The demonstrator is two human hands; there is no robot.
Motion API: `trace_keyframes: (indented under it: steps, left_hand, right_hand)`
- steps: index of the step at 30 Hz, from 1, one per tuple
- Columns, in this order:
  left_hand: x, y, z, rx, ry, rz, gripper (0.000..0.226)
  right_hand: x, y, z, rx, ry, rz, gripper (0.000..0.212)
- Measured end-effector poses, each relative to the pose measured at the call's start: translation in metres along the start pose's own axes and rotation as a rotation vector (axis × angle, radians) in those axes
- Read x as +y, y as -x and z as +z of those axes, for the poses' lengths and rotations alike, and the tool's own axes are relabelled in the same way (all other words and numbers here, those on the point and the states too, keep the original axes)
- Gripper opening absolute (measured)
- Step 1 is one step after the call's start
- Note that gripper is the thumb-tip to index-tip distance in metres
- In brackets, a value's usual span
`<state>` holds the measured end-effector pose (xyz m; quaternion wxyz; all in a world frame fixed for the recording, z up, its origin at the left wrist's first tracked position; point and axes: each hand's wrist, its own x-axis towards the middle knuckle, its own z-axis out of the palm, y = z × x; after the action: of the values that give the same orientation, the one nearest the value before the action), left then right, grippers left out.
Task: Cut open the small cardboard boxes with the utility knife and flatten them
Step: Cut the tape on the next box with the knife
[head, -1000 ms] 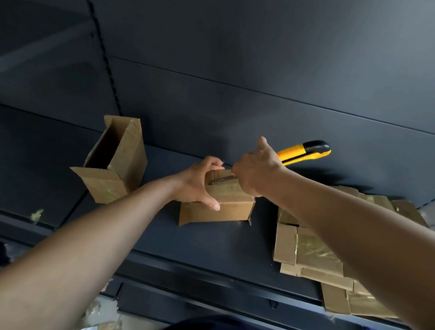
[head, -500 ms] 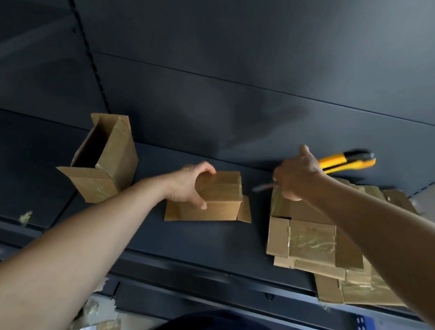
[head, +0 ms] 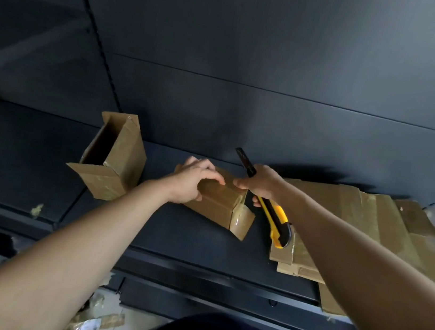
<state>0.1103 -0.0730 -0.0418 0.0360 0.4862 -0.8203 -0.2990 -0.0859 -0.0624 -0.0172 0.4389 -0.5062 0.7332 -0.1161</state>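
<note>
A small taped cardboard box (head: 219, 204) lies on the dark shelf (head: 30, 155), one end flap hanging open at the front right. My left hand (head: 195, 178) grips its top left part. My right hand (head: 261, 182) holds the yellow and black utility knife (head: 276, 218), its blade end pointing up and back, its handle end pointing down toward me. The fingers of that hand also touch the box's top right edge. To the left, a second small box (head: 113, 158) stands open and tilted.
A pile of flattened cardboard (head: 356, 220) lies on the shelf at the right. Tape scraps sit on the shelf's front left and on the floor below. A dark back panel rises behind the shelf. A blue perforated crate shows at the bottom right.
My right hand came back from over the flat pile to the box and turned the knife so its handle points down. The box has been turned, and my left hand has shifted onto its top.
</note>
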Motion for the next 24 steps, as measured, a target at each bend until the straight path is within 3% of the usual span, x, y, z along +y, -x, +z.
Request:
trace_keyframes:
  steps: [6, 14, 18, 20, 22, 24]
  left_hand:
    - [0.0, 0.009, 0.005, 0.036, -0.035, -0.112, 0.066]
    - [0.003, 0.01, 0.015, 0.058, -0.182, -0.172, 0.052]
    - [0.003, 0.019, 0.011, 0.234, 0.302, -0.254, 0.047]
    - [0.005, 0.021, 0.008, 0.321, 0.499, -0.429, 0.045]
    - [0.01, 0.02, 0.01, 0.258, 0.456, -0.615, 0.073]
    - [0.016, 0.018, 0.011, 0.213, 0.42, -0.667, 0.087]
  right_hand:
    - [0.006, -0.003, 0.016, -0.113, -0.177, 0.074, 0.033]
    - [0.003, 0.001, 0.028, -0.081, -0.228, 0.11, 0.027]
    - [0.008, 0.005, 0.028, -0.051, -0.322, 0.192, 0.024]
    - [0.012, 0.009, 0.029, -0.088, -0.372, 0.223, 0.027]
    - [0.01, 0.011, 0.03, -0.122, -0.365, 0.226, 0.03]
    - [0.007, 0.013, 0.029, -0.21, -0.298, 0.241, 0.027]
